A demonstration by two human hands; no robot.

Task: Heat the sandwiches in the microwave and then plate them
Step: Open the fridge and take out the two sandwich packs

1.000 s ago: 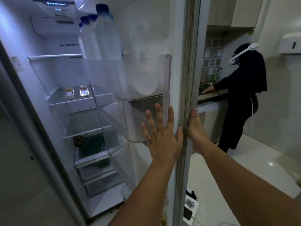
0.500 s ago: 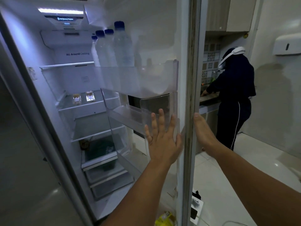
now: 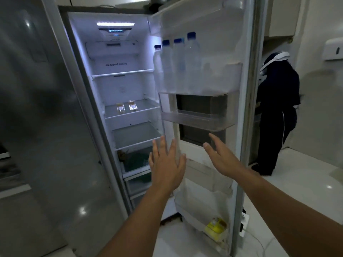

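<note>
- The fridge door (image 3: pixel 204 52) stands swung wide at centre right of the frame, and the lit fridge interior (image 3: pixel 120 86) fills the centre.
- The left hand (image 3: pixel 167 164) is at lower centre with fingers spread and straight, holding nothing; it sits in front of the gap between the shelves and the door.
- The right hand (image 3: pixel 220 158) is just to its right, also flat and relaxed, empty, in front of the door's inner lining; I cannot tell whether it touches the lining.
- The sandwiches (image 3: pixel 127 107) appear to be the two small clear packs side by side on the middle shelf (image 3: pixel 146 108), centre of the frame; their contents are too small to confirm.
- The step in hand is probably fetching those packs. To do it well, reach in level over the shelf's front lip, take one pack in each hand, and lift slightly before drawing back.
- Edges to mind: the clear door bin (image 3: pixel 196 121) juts out at centre right, near the reach path of the right hand, and the row of water bottles (image 3: pixel 178 62) stands in the bin above it.
- Open room: the gap between shelf fronts and door looks wide enough for both forearms.
- Another person (image 3: pixel 278 112) stands at far right beyond the door, well apart from the reach.
</note>
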